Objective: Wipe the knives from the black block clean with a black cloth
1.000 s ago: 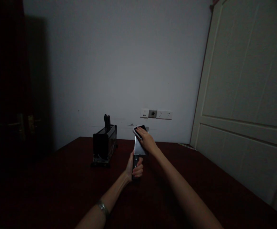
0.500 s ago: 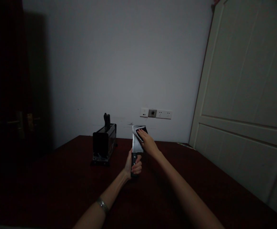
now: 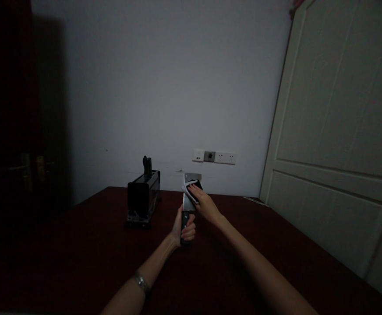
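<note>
My left hand [image 3: 183,226] is closed around the dark handle of a broad cleaver [image 3: 188,202], which stands upright over the dark red table [image 3: 79,253]. My right hand [image 3: 204,203] presses a small black and white cloth [image 3: 191,190] against the flat of the blade, its fingers closed on the cloth. The cloth sits about midway up the blade, whose top edge shows above it. A bracelet is on my left wrist.
A dark knife block [image 3: 143,201] with a knife handle sticking out stands on the table to the left of the cleaver. Wall sockets [image 3: 214,156] sit on the white wall behind. A pale door [image 3: 335,144] fills the right side; a dark door is at the far left.
My right hand has slid the cloth down the blade from its top edge towards the middle. The left hand holds the cleaver nearly still.
</note>
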Demonstrator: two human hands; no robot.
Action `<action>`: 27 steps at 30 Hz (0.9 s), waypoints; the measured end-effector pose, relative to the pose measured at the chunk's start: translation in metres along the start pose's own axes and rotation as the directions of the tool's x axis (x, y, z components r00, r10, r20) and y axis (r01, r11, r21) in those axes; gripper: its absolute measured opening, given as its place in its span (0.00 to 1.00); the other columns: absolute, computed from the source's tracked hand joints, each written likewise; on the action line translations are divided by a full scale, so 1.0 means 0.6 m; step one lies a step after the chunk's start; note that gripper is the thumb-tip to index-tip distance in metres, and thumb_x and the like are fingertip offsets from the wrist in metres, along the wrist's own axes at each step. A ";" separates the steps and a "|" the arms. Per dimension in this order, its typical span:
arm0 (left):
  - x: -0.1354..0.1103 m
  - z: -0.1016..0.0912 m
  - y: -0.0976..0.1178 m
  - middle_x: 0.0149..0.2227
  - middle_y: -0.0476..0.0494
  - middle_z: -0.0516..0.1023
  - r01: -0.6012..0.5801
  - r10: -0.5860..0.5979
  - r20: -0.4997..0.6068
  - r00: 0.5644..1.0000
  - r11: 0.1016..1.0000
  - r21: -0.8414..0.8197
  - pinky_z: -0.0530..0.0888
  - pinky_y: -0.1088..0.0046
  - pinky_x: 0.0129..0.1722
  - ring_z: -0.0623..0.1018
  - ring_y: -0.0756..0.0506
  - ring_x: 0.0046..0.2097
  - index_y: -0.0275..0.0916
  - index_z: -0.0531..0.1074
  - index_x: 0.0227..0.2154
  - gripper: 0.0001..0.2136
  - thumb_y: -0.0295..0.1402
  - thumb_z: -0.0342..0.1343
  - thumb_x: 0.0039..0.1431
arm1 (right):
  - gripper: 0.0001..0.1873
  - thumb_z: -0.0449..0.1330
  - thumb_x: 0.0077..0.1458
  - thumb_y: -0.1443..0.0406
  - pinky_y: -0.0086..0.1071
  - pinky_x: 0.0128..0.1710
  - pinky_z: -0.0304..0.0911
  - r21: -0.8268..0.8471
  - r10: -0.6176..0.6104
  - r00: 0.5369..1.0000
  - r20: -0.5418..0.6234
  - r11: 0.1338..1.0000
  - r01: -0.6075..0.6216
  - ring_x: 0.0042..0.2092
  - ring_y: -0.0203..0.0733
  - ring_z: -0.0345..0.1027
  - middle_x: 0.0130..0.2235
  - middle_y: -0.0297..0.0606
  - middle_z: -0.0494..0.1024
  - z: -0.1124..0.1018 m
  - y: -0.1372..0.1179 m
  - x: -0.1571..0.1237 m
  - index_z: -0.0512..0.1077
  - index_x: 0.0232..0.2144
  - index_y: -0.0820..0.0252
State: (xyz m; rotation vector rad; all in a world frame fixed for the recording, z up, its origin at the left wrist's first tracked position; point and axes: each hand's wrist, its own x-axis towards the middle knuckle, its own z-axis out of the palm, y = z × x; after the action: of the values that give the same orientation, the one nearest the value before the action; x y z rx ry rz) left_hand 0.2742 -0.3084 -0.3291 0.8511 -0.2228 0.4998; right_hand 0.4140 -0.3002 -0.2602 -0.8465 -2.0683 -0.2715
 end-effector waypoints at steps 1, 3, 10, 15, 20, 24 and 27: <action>0.000 0.001 0.000 0.07 0.54 0.53 0.011 -0.011 0.006 1.000 1.000 0.005 0.54 0.83 0.08 0.48 0.56 0.09 0.37 0.58 0.14 0.30 0.55 0.29 0.57 | 0.30 0.50 0.49 0.77 0.42 0.58 0.50 -0.013 0.021 1.000 -0.022 1.000 -0.021 0.60 0.42 0.49 0.58 0.42 0.61 -0.007 0.009 0.009 0.58 0.56 0.58; 0.000 0.004 0.000 0.07 0.53 0.54 0.033 -0.033 0.018 0.999 0.999 0.013 0.54 0.82 0.08 0.49 0.56 0.08 0.37 0.58 0.14 0.30 0.56 0.29 0.57 | 0.28 0.50 0.50 0.76 0.43 0.58 0.50 -0.037 0.073 0.994 -0.076 0.996 -0.076 0.60 0.43 0.50 0.57 0.45 0.62 -0.023 0.028 0.028 0.60 0.55 0.60; 0.002 0.005 0.000 0.07 0.53 0.55 0.040 -0.040 0.021 0.999 0.999 0.013 0.54 0.82 0.08 0.51 0.55 0.08 0.37 0.60 0.14 0.30 0.57 0.30 0.56 | 0.29 0.50 0.49 0.77 0.42 0.58 0.50 -0.009 0.063 0.996 -0.069 0.998 -0.064 0.60 0.42 0.50 0.57 0.45 0.62 -0.019 -0.001 0.007 0.61 0.55 0.61; 0.000 -0.004 0.003 0.06 0.53 0.54 0.040 -0.039 -0.031 0.999 0.999 0.016 0.53 0.82 0.07 0.52 0.55 0.08 0.36 0.59 0.12 0.31 0.59 0.34 0.53 | 0.33 0.49 0.48 0.78 0.40 0.59 0.49 0.068 0.007 1.000 0.021 0.998 -0.009 0.61 0.39 0.47 0.59 0.40 0.59 0.004 -0.059 -0.053 0.57 0.57 0.57; -0.001 0.004 0.004 0.07 0.53 0.55 0.051 -0.051 -0.016 0.999 0.999 0.020 0.54 0.82 0.08 0.50 0.55 0.08 0.37 0.59 0.13 0.30 0.57 0.31 0.55 | 0.33 0.49 0.47 0.78 0.41 0.59 0.49 0.046 0.015 1.000 0.005 0.999 -0.015 0.60 0.40 0.50 0.58 0.40 0.61 -0.016 -0.036 -0.022 0.58 0.56 0.57; -0.002 0.014 0.003 0.07 0.53 0.54 0.065 -0.065 -0.002 0.998 0.998 0.014 0.54 0.82 0.08 0.50 0.55 0.08 0.37 0.59 0.14 0.31 0.57 0.27 0.56 | 0.30 0.49 0.48 0.78 0.42 0.59 0.49 0.000 0.083 0.993 -0.085 0.996 -0.084 0.60 0.43 0.51 0.57 0.45 0.62 -0.031 -0.001 0.020 0.61 0.55 0.62; -0.001 0.015 0.003 0.07 0.53 0.53 0.057 -0.057 0.001 0.998 0.998 0.014 0.54 0.82 0.08 0.49 0.55 0.08 0.37 0.59 0.14 0.31 0.57 0.27 0.56 | 0.30 0.49 0.48 0.78 0.42 0.59 0.49 -0.008 0.101 0.987 -0.123 0.995 -0.103 0.60 0.43 0.50 0.57 0.46 0.62 -0.023 -0.005 0.017 0.61 0.55 0.64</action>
State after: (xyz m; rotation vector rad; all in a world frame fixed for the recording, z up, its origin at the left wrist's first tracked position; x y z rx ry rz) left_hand 0.2729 -0.3145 -0.3225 0.8688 -0.1963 0.4476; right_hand 0.4167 -0.3045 -0.2432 -0.9184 -1.9049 -0.2762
